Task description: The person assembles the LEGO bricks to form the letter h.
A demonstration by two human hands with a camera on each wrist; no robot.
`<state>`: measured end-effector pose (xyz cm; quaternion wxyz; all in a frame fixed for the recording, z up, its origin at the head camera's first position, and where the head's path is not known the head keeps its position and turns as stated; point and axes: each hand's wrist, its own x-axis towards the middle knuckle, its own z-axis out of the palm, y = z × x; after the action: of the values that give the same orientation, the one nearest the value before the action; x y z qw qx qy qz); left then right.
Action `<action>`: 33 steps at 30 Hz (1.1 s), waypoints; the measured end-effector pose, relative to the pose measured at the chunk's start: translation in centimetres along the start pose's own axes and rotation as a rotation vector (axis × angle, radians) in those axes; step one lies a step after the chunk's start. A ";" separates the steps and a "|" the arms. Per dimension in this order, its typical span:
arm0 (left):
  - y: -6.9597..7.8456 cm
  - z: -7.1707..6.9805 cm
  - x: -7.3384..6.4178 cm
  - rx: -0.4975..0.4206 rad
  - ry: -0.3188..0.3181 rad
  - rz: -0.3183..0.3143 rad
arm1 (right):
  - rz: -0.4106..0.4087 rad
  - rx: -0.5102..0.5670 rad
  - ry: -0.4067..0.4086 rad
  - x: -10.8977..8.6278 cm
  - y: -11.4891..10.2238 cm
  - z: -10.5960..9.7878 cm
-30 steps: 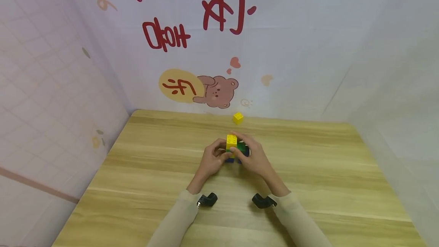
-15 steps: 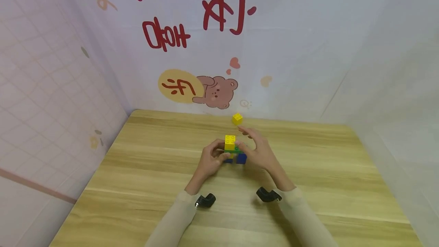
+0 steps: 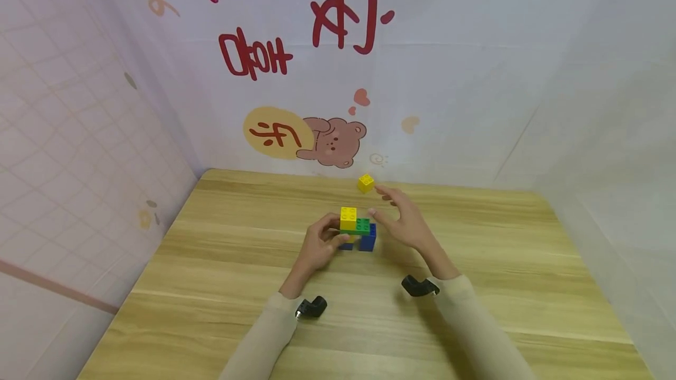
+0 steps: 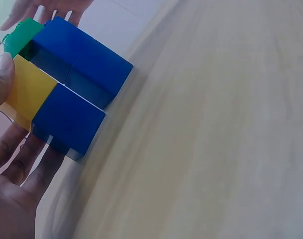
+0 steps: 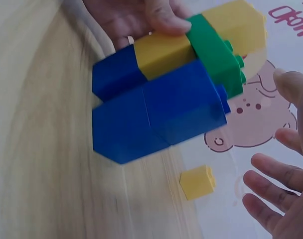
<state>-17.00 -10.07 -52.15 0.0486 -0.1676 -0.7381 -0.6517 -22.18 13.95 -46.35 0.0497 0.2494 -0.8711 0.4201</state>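
My left hand [image 3: 318,245] grips a small build of toy building blocks, its thumb on the near side and fingers behind. On top sits a yellow block [image 3: 348,219], set on one end of a green block [image 3: 363,226]. In the left wrist view, a lower yellow block [image 4: 32,89] and a blue block [image 4: 69,119] form the column under my thumb. Beside it, two stacked blue blocks [image 5: 156,109] form a second column. My right hand [image 3: 404,219] is held apart from the build, fingers extended, holding nothing. Its fingertips are close to a loose yellow block [image 3: 366,183].
The loose yellow block lies near the back edge of the wooden table [image 3: 475,286]. Right behind that edge rises a white printed backdrop [image 3: 449,104] with a bear drawing. Similar sheets stand at the left and right sides. Each wrist carries a black mount [image 3: 419,286].
My right hand has let go of the build and moved right and back, toward the loose yellow block. My left hand has shifted slightly left with the build.
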 end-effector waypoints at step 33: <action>-1.2 -1.1 -0.3 -0.018 0.035 -0.003 | 0.123 0.009 -0.095 4.6 3.8 0.6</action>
<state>-17.25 -11.30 -53.23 0.0591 -0.1552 -0.7315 -0.6613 -27.93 13.67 -48.09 -0.0188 0.2155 -0.8841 0.4141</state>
